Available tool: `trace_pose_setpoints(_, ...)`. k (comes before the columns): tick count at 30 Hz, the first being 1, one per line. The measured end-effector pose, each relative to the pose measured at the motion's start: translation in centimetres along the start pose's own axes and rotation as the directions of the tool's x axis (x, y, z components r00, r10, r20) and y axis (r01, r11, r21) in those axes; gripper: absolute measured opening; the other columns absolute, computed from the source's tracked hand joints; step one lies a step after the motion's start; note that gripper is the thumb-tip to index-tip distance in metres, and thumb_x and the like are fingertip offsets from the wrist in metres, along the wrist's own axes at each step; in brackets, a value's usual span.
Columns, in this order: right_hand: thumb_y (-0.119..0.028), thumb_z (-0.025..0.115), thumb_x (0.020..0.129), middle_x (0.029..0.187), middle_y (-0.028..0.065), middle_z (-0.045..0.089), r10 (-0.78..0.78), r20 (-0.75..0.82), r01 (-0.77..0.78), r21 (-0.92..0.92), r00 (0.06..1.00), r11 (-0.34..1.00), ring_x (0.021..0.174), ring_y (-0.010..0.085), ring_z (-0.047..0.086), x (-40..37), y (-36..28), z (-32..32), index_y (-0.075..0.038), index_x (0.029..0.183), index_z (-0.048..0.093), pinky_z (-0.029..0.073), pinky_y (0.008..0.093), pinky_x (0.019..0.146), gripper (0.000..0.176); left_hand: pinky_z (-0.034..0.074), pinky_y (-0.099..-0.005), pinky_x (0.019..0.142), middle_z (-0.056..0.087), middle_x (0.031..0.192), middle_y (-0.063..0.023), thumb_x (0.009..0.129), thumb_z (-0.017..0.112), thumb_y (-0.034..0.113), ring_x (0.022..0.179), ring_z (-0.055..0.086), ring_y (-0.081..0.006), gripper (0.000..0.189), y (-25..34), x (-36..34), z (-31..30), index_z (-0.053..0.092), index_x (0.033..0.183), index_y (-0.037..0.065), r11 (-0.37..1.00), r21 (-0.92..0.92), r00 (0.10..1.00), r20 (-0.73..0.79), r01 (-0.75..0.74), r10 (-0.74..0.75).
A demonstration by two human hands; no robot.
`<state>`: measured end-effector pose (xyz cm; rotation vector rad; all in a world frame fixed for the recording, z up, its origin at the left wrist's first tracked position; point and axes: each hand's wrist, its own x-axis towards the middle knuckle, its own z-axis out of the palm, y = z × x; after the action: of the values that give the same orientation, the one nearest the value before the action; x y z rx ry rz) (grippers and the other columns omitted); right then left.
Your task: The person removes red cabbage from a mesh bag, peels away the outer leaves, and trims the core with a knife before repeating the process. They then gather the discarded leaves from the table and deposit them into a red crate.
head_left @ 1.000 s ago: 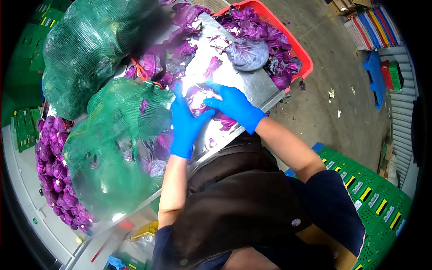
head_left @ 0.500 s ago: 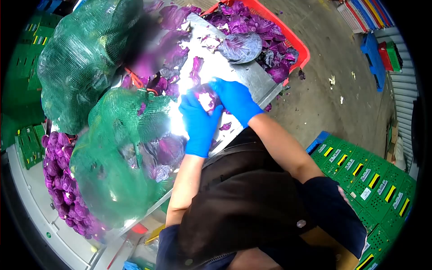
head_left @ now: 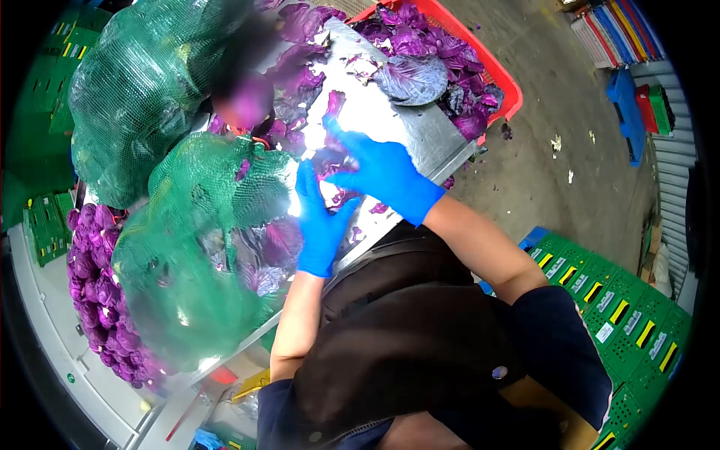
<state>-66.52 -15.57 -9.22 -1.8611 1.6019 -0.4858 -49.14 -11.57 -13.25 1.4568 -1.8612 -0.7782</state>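
A purple-red cabbage (head_left: 332, 161), partly covered by blue-gloved fingers, is between my hands over the bright metal worktop (head_left: 431, 133). On its right side, my right hand (head_left: 386, 169) curves round it, with the thumb underneath. My left hand (head_left: 319, 231) is at its left and near side, fingers and thumb spread around it. Glare and the fingers hide much of the cabbage. Small purple leaf scraps (head_left: 379, 208) lie beside my hands. To the left, a green mesh sack (head_left: 217, 180) rests with loose cabbage leaves (head_left: 281, 244) near its lower part.
A red crate (head_left: 511, 86) full of purple leaves stands beyond the worktop. Another green net sack (head_left: 135, 97) sits at the far left, with a net of purple cabbages (head_left: 97, 285) below. Green crates (head_left: 607, 300) are stacked at the right. Scraps dot the concrete floor (head_left: 540, 142).
The fingers of both hands have spread and shifted on the cabbage, and my left hand has dropped slightly toward me. A blurred purple shape at the upper left of the worktop looks more compact.
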Motion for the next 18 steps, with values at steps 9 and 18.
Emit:
trace_pose_setpoints(9,-0.028,0.058,0.084,0.082,0.0165,0.067,-0.209,-0.006,0.209,0.102,0.978,0.973,0.074,0.0318,0.066,4.8,7.2,1.6,-0.007,0.094,0.065,0.052,0.043,0.065,0.024,0.038,-0.0381,0.106,0.039,0.143,-0.023,0.065,0.086,0.027,0.127,0.045,-0.0307,0.108,1.1,1.0,-0.3,0.022,0.147,-0.003,0.955,-0.238,0.983,0.086,0.175,-0.159)
trace_pose_setpoints(18,-0.034,0.068,0.078,0.084,0.0096,0.067,-0.321,-0.056,0.32,-0.03,0.945,0.947,0.07,0.0302,0.066,0.6,0.0,1.3,-0.017,0.096,0.065,0.053,0.0407,0.062,0.025,0.046,-0.0348,0.096,0.046,0.134,-0.0184,0.067,0.085,0.018,0.115,0.053,-0.0253,0.112,0.7,1.1,0.2,0.011,0.15,0.001,0.852,-0.396,0.94,0.167,0.341,-0.299)
